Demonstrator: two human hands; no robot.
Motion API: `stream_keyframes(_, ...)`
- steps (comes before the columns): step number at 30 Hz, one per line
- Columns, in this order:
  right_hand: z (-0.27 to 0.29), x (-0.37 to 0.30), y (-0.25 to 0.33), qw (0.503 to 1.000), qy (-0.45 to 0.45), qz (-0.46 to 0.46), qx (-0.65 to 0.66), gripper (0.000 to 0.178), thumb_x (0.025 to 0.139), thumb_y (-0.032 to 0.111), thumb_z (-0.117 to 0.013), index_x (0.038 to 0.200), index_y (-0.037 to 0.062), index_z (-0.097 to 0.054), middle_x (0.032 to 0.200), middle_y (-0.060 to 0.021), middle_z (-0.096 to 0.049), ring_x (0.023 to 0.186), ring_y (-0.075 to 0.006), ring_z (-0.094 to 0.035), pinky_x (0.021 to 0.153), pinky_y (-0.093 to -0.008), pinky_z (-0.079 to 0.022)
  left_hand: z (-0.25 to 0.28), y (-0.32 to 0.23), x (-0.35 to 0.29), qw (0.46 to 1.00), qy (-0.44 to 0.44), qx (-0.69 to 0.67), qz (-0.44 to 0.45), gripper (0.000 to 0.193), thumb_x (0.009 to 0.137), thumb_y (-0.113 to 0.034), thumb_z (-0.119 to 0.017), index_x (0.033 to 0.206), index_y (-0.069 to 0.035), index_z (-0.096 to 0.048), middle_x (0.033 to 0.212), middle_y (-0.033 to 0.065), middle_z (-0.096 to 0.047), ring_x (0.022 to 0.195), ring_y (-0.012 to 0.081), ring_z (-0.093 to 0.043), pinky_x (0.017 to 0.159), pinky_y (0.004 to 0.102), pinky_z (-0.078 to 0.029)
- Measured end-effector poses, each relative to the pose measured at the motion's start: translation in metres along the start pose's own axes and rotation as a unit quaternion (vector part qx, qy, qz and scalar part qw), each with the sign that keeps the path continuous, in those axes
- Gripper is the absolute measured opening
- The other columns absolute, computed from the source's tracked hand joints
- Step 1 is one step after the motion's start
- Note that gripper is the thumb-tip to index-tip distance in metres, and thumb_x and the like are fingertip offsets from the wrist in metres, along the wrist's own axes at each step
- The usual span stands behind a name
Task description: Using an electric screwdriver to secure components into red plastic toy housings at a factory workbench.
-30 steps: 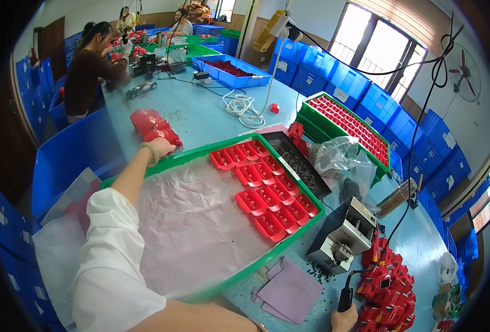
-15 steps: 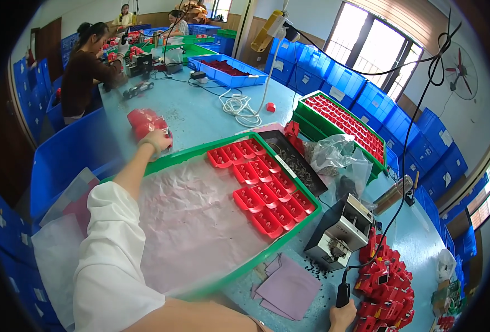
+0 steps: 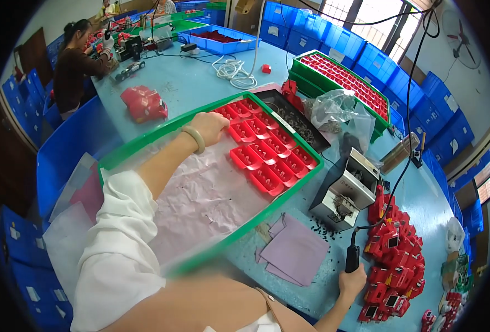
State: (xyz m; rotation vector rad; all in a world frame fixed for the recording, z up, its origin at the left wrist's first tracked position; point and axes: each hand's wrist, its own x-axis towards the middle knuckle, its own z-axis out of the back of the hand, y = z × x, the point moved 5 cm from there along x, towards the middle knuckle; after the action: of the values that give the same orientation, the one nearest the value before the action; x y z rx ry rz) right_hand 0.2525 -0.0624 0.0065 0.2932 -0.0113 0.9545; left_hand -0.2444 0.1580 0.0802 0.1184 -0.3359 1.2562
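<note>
My left hand (image 3: 210, 128) reaches over the green-rimmed tray (image 3: 223, 243), its bent fingers closed at the left end of a red plastic shell (image 3: 224, 112) in the top row. My fingertips are partly hidden there. Several more red shells (image 3: 267, 178), open side up with small metal pieces inside, fill the right part of this tray on crinkled paper. At the lower right, my right hand (image 3: 352, 282) grips a black corded electric screwdriver (image 3: 352, 258), held upright. Close to it stands a small screw feeder (image 3: 342, 199) with a metal top.
Red finished-looking housings (image 3: 394, 260) pile up right of the screwdriver. Purple cloths (image 3: 297, 252) lie before the feeder. Beyond the tray sit a black tray (image 3: 295, 124) of small dark parts, a plastic bag (image 3: 333, 108) and stacked green trays (image 3: 344, 83). A co-worker (image 3: 79, 66) sits far left.
My left hand has left the red pieces at the far left and moved right to the shells in the tray. My right hand still holds the screwdriver; the view has shifted.
</note>
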Motion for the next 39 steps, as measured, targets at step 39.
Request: stream_keyframes(39, 0.096, 0.037, -0.073, 0.958, -0.268, 0.086, 0.05, 0.038, 0.062, 0.003, -0.059, 0.099, -0.0001, -0.055, 0.09, -0.0219, -0.057, 0.089, -0.0402, -0.055, 0.081, -0.0448, -0.044, -0.033, -0.345, -0.105, 0.898, 0.126, -0.081, -0.414, 0.012, 0.065, -0.012, -0.063, 0.078, -0.009, -0.061, 0.085, 0.0068, -0.056, 0.08, 0.0208, -0.059, 0.072, 0.0342, -0.042)
